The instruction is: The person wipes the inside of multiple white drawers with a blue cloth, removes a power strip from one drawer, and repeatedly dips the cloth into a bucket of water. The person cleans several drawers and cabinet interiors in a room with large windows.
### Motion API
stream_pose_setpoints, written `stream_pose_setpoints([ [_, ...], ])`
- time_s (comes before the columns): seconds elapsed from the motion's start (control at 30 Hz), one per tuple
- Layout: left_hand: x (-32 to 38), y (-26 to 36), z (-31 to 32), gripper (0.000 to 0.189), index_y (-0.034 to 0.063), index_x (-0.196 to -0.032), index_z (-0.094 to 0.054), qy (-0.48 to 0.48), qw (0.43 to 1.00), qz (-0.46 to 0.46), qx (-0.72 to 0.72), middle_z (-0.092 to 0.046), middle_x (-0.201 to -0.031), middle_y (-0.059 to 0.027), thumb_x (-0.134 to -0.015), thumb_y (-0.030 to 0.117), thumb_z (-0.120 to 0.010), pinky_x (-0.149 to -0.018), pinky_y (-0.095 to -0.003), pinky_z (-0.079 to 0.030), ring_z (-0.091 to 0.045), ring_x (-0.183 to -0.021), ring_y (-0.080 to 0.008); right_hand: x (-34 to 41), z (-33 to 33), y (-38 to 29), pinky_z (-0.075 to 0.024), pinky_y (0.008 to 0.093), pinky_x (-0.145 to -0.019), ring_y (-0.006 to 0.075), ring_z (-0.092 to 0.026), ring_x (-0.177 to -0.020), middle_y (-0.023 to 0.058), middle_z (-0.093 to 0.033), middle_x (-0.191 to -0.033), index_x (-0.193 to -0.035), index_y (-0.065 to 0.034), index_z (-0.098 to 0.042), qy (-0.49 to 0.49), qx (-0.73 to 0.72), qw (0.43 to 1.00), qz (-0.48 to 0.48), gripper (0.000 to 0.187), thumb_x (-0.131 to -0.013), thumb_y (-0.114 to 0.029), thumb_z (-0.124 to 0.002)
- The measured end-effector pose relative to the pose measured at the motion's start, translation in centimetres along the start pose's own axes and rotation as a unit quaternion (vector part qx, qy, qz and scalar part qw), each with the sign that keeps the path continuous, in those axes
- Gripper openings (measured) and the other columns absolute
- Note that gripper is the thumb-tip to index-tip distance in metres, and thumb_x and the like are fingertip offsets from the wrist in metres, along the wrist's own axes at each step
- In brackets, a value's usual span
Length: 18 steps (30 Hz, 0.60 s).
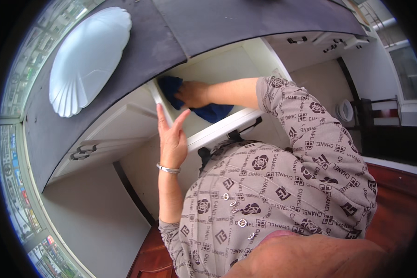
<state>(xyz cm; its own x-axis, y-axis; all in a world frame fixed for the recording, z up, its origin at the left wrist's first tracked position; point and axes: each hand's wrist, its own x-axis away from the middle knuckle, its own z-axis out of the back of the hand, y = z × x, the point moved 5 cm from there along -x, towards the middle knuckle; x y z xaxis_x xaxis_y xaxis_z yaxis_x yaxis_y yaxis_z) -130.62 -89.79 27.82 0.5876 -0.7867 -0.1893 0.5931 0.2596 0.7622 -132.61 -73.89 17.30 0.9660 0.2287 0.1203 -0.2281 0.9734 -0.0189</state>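
A white drawer (213,128) is pulled out from under the dark countertop, and its pale inner floor shows. Inside, my right hand (194,94) is on a dark blue cloth (212,112), bunched around the fingers near the back left corner. That hand is slightly blurred. Part of the cloth trails toward the drawer's front. At the drawer's left side wall is my left hand (173,144), its thumb and forefinger spread in a V over the edge. Its other fingers are mostly hidden, and how firmly it touches the wall cannot be told.
On the dark countertop (208,24) at upper left rests a white shell-shaped dish (90,59). A cabinet door with a dark handle (83,152) is left of the drawer. More handled drawers (297,40) line the right. Windows border the left; a dark wooden piece (385,132) stands at right.
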Motion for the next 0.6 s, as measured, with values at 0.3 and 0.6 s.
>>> stream_pose_setpoints([
  [0.3,0.4,0.0,-0.3,0.05,0.0182,-0.114,-0.06,-0.027,0.999,0.004,-0.047,-0.012,-0.148,-0.0238,-0.077,-0.01,-0.043,-0.106,-0.041,-0.026,-0.022,-0.134,-0.0389,13.8,1.1,13.0,-0.0412,0.0393,-0.092,0.0346,-0.05,-0.112,0.0228,-0.054,-0.117,-0.111,0.0015,-0.059,-0.249,0.019,0.915,-0.318,0.047,-0.091,-0.039,-0.046],
  [0.6,0.4,0.5,-0.2,0.05,0.0169,-0.109,-0.063,-0.018,0.999,-0.015,-0.045,-0.015,-0.147,-0.0243,-0.073,-0.012,-0.041,-0.104,-0.0404,-0.029,-0.024,-0.133,-0.0385,5.1,1.3,2.7,-0.0404,0.0431,-0.094,0.0373,-0.049,-0.11,0.0239,-0.046,-0.125,-0.108,-0.0003,-0.059,-0.056,-0.098,0.984,-0.138,0.049,-0.09,-0.043,-0.043],
])
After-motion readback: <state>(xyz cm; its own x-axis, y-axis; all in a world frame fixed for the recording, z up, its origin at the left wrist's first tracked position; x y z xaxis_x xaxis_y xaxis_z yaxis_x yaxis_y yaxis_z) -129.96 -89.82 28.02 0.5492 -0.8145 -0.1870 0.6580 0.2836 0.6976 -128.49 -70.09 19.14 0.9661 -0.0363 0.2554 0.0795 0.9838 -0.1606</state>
